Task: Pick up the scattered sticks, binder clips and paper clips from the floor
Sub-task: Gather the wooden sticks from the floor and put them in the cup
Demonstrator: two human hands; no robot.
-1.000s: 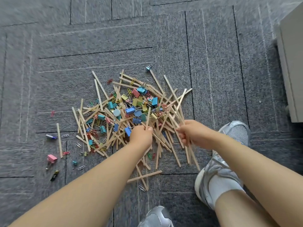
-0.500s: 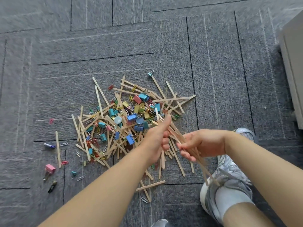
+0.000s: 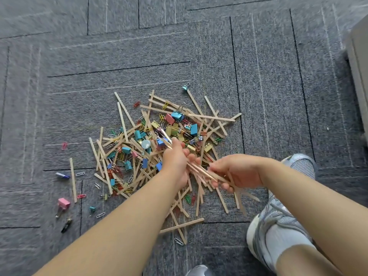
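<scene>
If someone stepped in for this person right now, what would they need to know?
Left hand and right hand both grip one bundle of sticks above the pile.
Done: only that bundle is lifted.
Left: most sticks, binder clips and paper clips lie on the carpet, plus strays such as a pink binder clip and a lone stick to the left.

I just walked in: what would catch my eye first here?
A tangled heap of wooden sticks and bright clips sits mid-frame on the grey carpet. Over its near edge, the left hand and right hand grip one bundle of sticks between them. A pink binder clip lies apart at lower left.
</scene>
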